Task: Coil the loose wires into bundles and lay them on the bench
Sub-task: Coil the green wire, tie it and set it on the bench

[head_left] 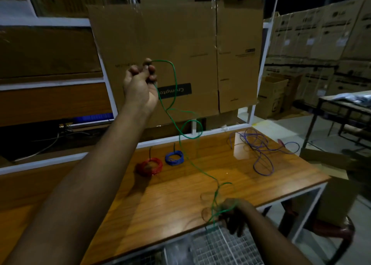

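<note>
Left hand [140, 80] is up high, well above the glossy wooden desk [180, 200], fingers curled shut, pinching one end of the thin green wire [185, 154]. A small loop of that wire arcs out just to the right of this grip and drops back past the palm. From there the wire runs down and to the right, throws a round loop in mid-air over the desk's far edge, then slants on down toward the other hand.

Right hand [234, 214] sits low at the near edge of the desk, clenched around the lower stretch of the green wire, with a few loose green turns rising just above the grip and a strand hanging below it. Motion blur there; the number of turns cannot be told.

Between the two grips the wire hangs clear of the desk, slack rather than taut.

Up and to the left of the right-hand grip, two finished bundles lie on the desk: a red coiled wire bundle [149, 165] and just beside it a smaller blue coiled wire bundle [174, 157], apart from each other. Far off to the right of the raised grip, a loose purple wire [261, 150] sprawls uncoiled across the desk's right end. A flattened brown cardboard sheet [180, 54] stands behind the raised hand.
</note>
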Demonstrator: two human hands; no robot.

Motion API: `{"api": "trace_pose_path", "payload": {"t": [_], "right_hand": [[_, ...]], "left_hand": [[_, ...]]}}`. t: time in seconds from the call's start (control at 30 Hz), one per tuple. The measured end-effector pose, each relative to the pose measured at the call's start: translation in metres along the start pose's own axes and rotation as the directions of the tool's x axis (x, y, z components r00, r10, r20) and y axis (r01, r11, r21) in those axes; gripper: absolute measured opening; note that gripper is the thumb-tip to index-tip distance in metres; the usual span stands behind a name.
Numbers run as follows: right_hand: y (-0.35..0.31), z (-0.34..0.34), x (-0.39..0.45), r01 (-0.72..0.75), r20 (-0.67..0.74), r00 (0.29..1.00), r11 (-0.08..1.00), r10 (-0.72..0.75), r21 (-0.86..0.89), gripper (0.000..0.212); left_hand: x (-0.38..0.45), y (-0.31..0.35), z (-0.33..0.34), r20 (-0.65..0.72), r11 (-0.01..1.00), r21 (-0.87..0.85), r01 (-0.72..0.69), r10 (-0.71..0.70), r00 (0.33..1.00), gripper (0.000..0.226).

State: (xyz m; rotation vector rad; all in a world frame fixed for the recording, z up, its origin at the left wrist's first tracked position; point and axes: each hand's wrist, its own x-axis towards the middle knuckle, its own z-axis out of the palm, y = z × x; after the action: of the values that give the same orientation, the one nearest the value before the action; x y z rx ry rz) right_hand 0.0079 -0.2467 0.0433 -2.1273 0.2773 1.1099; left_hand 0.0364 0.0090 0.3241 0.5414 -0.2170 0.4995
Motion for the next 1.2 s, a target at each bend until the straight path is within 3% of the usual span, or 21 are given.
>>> {"api": "trace_pose_path", "payload": {"t": [0.07, 0.17, 0.27, 0.33, 0.4, 0.47, 0.57, 0.63, 0.73, 0.8, 0.83, 0.93, 1.0, 1.07, 1.13, 1.2], "right_hand": [[0.007, 0.000, -0.003, -0.153, -0.065, 0.988, 0.967, 0.142, -0.204, 0.056], [0.000, -0.009, -0.023, -0.204, -0.119, 0.977, 0.930, 0.175, -0.307, 0.068], [-0.018, -0.034, -0.025, -0.048, -0.209, 0.978, 0.948, -0.020, -0.315, 0.062], [-0.030, -0.048, -0.022, 0.146, -0.293, 0.929, 0.953, -0.224, -0.265, 0.049], [-0.048, -0.054, -0.029, 0.410, -0.337, 0.812, 0.877, -0.477, -0.252, 0.029], [-0.068, -0.048, -0.049, 0.705, -0.323, 0.631, 0.695, -0.705, -0.139, 0.007], [-0.089, -0.029, -0.075, 0.891, -0.209, 0.392, 0.426, -0.896, -0.159, 0.055], [-0.104, -0.013, -0.084, 0.929, -0.183, 0.330, 0.353, -0.926, -0.111, 0.070], [-0.120, 0.006, -0.091, 0.931, -0.243, 0.351, 0.309, -0.904, 0.194, 0.040], [-0.121, 0.009, -0.093, 0.910, -0.359, 0.372, 0.260, -0.856, 0.324, 0.018], [-0.119, 0.008, -0.094, 0.917, -0.448, 0.366, 0.233, -0.816, 0.325, 0.011], [-0.109, 0.000, -0.093, 0.969, -0.689, 0.246, 0.158, -0.682, 0.190, 0.013], [-0.100, -0.006, -0.091, 0.952, -0.643, 0.271, 0.102, -0.716, 0.288, 0.025], [-0.091, -0.013, -0.090, 0.850, -0.450, 0.343, 0.068, -0.825, 0.523, 0.052], [-0.087, -0.015, -0.093, 0.657, -0.241, 0.359, 0.061, -0.902, 0.751, 0.078], [-0.087, -0.015, -0.096, 0.705, -0.214, 0.400, 0.150, -0.891, 0.693, 0.079]], "left_hand": [[-0.001, -0.002, -0.001, 0.004, 1.000, 0.005, 0.000, 0.000, 1.000, 0.036], [-0.004, -0.009, -0.006, 0.014, 0.999, 0.039, 0.025, -0.026, 1.000, 0.036], [-0.006, -0.018, -0.009, 0.008, 0.995, 0.085, 0.042, -0.043, 0.999, 0.035], [-0.010, -0.026, -0.009, 0.018, 0.992, 0.119, 0.044, -0.047, 0.999, 0.036], [-0.014, -0.035, -0.011, 0.031, 0.988, 0.149, 0.047, -0.052, 0.998, 0.036], [-0.017, -0.042, -0.011, 0.032, 0.987, 0.154, 0.051, -0.056, 0.998, 0.036], [-0.021, -0.050, -0.009, 0.007, 0.987, 0.153, 0.056, -0.057, 0.998, 0.036], [-0.022, -0.053, -0.007, -0.004, 0.988, 0.142, 0.058, -0.058, 0.998, 0.035], [-0.022, -0.053, -0.006, -0.021, 0.989, 0.137, 0.047, -0.045, 0.999, 0.036], [-0.020, -0.051, -0.009, -0.032, 0.987, 0.158, 0.031, -0.027, 0.999, 0.036], [-0.019, -0.049, -0.012, -0.041, 0.984, 0.177, 0.021, -0.014, 0.999, 0.036], [-0.014, -0.039, -0.026, -0.114, 0.972, 0.236, -0.006, 0.034, 0.993, 0.035], [-0.012, -0.034, -0.034, -0.165, 0.961, 0.278, -0.011, 0.059, 0.985, 0.035], [-0.014, -0.033, -0.038, -0.177, 0.948, 0.318, -0.022, 0.082, 0.981, 0.035], [-0.018, -0.037, -0.038, -0.160, 0.935, 0.354, -0.030, 0.092, 0.983, 0.034], [-0.024, -0.041, -0.036, -0.128, 0.919, 0.391, -0.044, 0.102, 0.987, 0.034]]}}
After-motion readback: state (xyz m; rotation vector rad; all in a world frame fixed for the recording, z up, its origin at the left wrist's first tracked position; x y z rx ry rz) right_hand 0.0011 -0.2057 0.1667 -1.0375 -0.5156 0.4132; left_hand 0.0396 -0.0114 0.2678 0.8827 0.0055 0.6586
